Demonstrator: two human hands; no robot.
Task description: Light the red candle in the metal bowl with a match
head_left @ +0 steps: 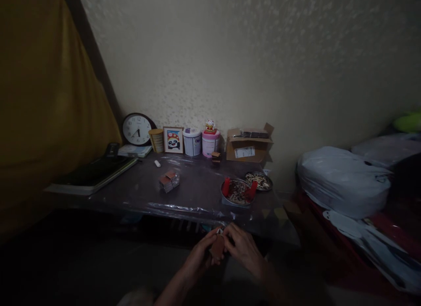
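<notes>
My left hand (201, 252) is closed around a small flat brown box (217, 247), which looks like a matchbox, held low in front of the table edge. The fingers of my right hand (241, 245) are pinched at the box's upper end, where a bit of white shows; what they grip there is too small and dark to make out. A plastic-wrapped pack of similar brown boxes (169, 181) lies on the table (197, 196). To its right stands a round tin (237, 192) with two red candles and dark bits in it. A second round dish (259, 181) holds pale sticks like matches.
Along the wall stand a clock (138, 129), a yellow cup (157, 141), a framed panda picture (173, 140), two tubs (192, 142), a cat figurine (210, 126) and an open carton (245, 148). White bags (344, 181) are piled at right; a yellow curtain (49, 99) hangs at left.
</notes>
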